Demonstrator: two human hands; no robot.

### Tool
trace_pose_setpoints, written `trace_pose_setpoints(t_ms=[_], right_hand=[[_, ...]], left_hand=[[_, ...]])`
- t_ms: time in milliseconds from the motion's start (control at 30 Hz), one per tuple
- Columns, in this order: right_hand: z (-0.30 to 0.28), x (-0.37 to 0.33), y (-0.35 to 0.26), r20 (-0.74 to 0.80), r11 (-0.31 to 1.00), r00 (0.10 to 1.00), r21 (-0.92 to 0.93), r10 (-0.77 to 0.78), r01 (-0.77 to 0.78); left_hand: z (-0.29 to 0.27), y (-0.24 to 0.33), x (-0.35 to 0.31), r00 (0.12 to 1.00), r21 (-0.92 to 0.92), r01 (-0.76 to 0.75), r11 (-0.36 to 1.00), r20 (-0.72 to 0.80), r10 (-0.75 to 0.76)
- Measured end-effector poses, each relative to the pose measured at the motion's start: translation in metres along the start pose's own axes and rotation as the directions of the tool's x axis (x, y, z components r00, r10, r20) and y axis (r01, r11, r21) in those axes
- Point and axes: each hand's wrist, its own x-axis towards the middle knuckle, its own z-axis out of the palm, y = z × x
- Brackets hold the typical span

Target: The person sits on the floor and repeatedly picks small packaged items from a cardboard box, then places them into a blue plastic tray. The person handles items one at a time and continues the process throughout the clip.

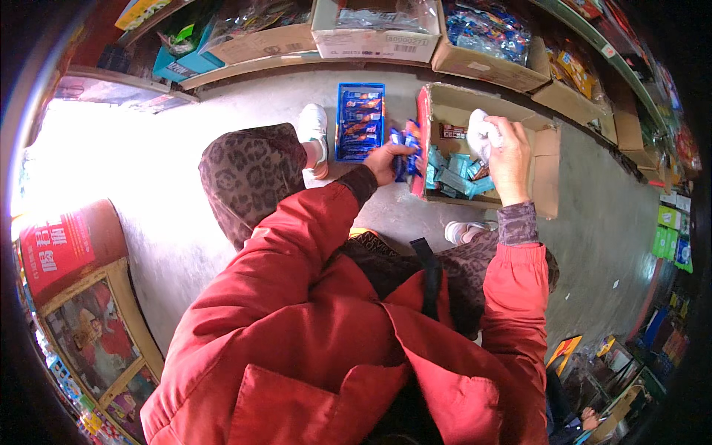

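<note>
I'm mid-transfer here: my left hand (pixel 386 159) is clamped on a bunch of blue snack packets (pixel 406 148) at the edge of the cardboard box (pixel 545 159), my right hand (pixel 508 159) gripping a white wad (pixel 483 133) over it. Looks like next they go in the blue tray (pixel 341 119) just left, so a short careful swing

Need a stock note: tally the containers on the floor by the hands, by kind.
Open cardboard box of packets, under the right hand: 1
Blue display tray of bars, beyond the left hand: 1
Total: 2
</note>
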Motion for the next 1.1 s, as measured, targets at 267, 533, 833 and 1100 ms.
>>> trace_pose_setpoints(t_ms=[267,533,833,1100], right_hand=[[0.005,0.004,0.002,0.106,0.998,0.994,0.059,-0.016,0.010],[0.005,0.007,-0.009,0.235,0.997,0.972,0.073,-0.025,0.008],[0.002,0.005,-0.013,0.310,0.995,0.950,0.093,0.014,-0.045],[0.004,0.005,-0.015,0.319,0.995,0.948,0.092,0.000,-0.031]], left_hand=[[-0.127,-0.002,0.017,0.811,-0.237,-0.264,0.935,-0.579,0.082],[-0.138,-0.002,0.044,0.733,-0.252,-0.370,0.894,-0.670,0.115],[-0.150,0.035,0.087,0.728,-0.079,-0.374,0.924,-0.642,0.240],[-0.155,0.039,0.108,0.615,0.036,-0.445,0.895,-0.714,0.335]])
